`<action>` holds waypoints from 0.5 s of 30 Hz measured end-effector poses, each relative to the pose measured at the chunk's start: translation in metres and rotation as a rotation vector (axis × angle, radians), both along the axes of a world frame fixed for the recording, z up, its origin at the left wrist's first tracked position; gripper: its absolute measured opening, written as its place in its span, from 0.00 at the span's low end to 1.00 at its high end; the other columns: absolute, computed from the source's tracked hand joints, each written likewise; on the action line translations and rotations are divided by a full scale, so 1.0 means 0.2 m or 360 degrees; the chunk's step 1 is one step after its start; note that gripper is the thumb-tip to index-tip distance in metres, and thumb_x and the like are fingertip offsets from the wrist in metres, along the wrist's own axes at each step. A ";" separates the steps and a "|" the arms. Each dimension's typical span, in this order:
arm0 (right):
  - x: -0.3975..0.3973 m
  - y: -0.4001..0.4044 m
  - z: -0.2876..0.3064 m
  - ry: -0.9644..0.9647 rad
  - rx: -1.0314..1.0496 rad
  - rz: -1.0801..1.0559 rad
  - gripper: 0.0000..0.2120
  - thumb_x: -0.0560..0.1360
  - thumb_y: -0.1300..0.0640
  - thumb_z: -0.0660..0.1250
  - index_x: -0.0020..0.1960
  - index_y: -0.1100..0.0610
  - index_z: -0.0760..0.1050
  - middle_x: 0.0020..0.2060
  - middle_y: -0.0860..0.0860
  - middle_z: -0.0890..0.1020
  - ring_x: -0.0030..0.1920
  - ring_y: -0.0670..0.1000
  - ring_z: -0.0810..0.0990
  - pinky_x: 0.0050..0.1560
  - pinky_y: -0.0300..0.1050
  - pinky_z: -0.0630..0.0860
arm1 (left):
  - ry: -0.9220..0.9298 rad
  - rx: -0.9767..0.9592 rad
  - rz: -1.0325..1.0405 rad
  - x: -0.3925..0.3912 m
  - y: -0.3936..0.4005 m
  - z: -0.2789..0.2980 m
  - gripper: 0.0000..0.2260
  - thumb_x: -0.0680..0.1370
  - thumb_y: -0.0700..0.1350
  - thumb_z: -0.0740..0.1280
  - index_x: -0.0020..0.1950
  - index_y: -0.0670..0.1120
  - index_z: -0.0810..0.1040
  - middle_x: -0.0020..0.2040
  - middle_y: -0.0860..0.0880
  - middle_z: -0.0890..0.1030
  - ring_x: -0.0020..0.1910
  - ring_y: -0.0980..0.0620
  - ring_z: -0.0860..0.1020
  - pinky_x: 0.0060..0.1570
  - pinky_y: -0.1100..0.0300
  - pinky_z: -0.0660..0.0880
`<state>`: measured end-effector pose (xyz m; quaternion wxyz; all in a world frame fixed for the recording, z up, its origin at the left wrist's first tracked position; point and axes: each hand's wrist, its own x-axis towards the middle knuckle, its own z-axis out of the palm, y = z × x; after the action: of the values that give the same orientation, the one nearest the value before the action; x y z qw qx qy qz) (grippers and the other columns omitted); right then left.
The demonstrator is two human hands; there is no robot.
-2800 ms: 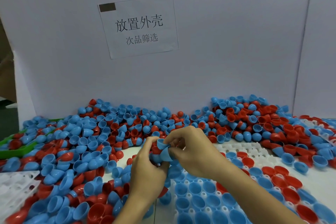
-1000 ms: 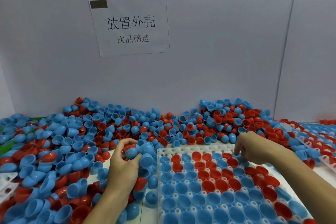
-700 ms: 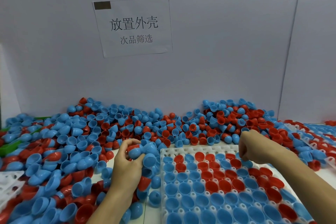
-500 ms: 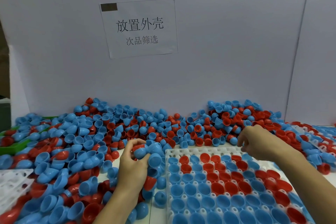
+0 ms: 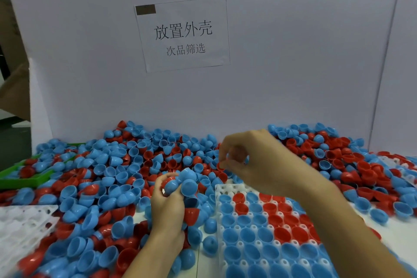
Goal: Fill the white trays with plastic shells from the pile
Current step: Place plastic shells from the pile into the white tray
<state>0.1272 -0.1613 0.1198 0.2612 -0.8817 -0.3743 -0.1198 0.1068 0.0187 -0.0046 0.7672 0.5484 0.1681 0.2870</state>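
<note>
1. Left hand point(image 5: 168, 206), frame centre: grip curling tight around a clutch of blue shells point(image 5: 186, 181).
2. Right hand point(image 5: 252, 160), just above-right: fingers curled, grip pinching a small red shell point(image 5: 220, 166).
3. White tray point(image 5: 225, 188) lying lower right, mostly filled, under the right forearm.
4. Pile point(image 5: 135, 165) spreading across the bench; paper sign point(image 5: 182, 34) hanging on the wall behind.

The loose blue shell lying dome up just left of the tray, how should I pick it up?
The blue shell lies dome up, rim down on the table. Come from above and pinch opposite sides low near the rim; the smooth dome top would slip.
</note>
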 end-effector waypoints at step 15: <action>-0.05 0.25 -0.22 -0.0357 -0.0373 0.0047 0.11 0.78 0.51 0.69 0.59 0.49 0.81 0.54 0.49 0.81 0.53 0.53 0.79 0.52 0.51 0.80 | -0.0011 -0.0131 -0.0169 0.00 -0.02 0.00 0.13 0.77 0.34 0.69 0.54 0.51 0.80 0.47 0.41 0.86 0.44 0.41 0.84 0.42 0.48 0.82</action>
<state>0.1164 -0.1123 0.0754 0.1148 -0.8816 -0.4255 -0.1691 0.1073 0.0142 -0.0044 0.8039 0.5234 0.1477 0.2407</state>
